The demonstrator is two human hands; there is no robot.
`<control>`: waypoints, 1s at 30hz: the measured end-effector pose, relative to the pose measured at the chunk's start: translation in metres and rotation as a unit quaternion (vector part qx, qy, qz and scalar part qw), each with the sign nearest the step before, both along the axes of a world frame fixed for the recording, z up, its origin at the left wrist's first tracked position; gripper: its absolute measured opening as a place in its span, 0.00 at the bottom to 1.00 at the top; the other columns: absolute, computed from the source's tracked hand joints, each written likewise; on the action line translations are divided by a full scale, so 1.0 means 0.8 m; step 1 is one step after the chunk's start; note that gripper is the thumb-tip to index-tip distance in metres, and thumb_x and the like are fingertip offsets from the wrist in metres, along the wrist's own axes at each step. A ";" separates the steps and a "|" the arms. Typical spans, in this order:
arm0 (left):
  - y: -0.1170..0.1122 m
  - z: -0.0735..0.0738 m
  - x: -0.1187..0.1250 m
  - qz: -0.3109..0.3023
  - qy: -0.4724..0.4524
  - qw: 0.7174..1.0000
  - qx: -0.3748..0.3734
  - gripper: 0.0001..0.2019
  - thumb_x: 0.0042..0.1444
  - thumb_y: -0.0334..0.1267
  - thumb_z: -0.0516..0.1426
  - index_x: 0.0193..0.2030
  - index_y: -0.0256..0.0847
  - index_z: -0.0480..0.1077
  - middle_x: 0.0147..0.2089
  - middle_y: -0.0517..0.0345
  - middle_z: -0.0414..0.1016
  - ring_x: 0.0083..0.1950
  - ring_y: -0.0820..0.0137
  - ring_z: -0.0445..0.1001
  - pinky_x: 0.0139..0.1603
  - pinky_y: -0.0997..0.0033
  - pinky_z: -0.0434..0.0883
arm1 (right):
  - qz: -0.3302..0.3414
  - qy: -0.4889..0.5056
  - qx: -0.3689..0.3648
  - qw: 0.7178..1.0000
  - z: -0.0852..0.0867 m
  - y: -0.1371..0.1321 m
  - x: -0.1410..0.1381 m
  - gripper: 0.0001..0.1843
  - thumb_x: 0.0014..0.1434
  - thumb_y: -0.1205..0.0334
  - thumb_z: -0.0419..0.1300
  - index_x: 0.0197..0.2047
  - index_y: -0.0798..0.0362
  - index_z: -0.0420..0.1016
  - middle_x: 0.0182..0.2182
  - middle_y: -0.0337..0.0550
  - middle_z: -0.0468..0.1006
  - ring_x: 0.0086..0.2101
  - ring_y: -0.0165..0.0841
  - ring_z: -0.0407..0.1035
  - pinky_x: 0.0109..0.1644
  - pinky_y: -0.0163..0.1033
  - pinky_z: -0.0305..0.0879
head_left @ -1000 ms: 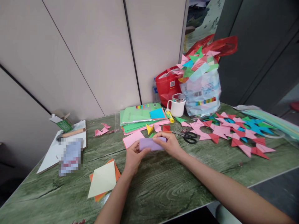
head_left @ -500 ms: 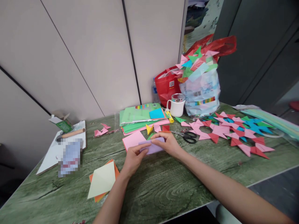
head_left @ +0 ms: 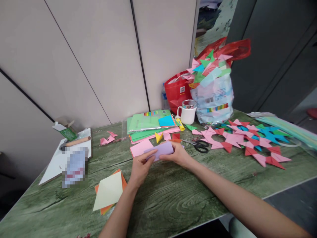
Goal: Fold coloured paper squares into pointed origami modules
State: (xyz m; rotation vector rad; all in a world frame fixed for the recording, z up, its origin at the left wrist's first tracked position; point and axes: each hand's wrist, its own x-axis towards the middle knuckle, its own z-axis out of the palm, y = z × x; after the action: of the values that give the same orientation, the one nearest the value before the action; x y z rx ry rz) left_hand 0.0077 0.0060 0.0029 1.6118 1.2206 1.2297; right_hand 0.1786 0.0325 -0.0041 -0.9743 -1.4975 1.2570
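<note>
A folded sheet of purple paper (head_left: 163,151) is held between my two hands, over the green wood-grain table (head_left: 178,198). My left hand (head_left: 141,167) pinches its left end between thumb and fingers. At the right end, my right hand (head_left: 179,155) grips it, thumb on the near side and fingers mostly hidden behind. Just behind the purple paper lie pink square sheets (head_left: 141,147), partly covered by it. A small yellow folded piece (head_left: 158,137) and a red one (head_left: 176,136) rest beyond my hands.
Black-handled scissors (head_left: 201,145) lie right of my right hand. Many folded paper pieces (head_left: 232,138) spread further right. A white mug (head_left: 187,114), a red bag (head_left: 177,94) and a filled plastic bag (head_left: 214,99) stand behind. Cream and orange sheets (head_left: 109,191) lie left, near my left forearm.
The purple paper has tilted up, showing more of its face. My right hand has shifted from pressing along its top to holding its right end; my left hand stays at the left end.
</note>
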 end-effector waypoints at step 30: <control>0.003 -0.014 0.005 0.013 -0.156 0.986 -0.051 0.11 0.42 0.36 0.63 0.35 0.40 0.77 0.36 0.55 0.79 0.35 0.68 0.74 0.35 0.71 0.72 | -0.007 0.127 -0.062 0.990 -0.003 0.004 -0.004 0.19 0.32 0.58 0.70 0.28 0.56 0.73 0.25 0.38 0.76 0.25 0.31 0.70 0.27 0.36 0.70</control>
State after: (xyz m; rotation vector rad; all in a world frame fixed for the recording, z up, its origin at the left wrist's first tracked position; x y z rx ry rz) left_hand 0.0121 0.0084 -0.0080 1.2758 1.0883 1.3536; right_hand 0.1750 0.0358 -0.0066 -0.8654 -1.2260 1.4193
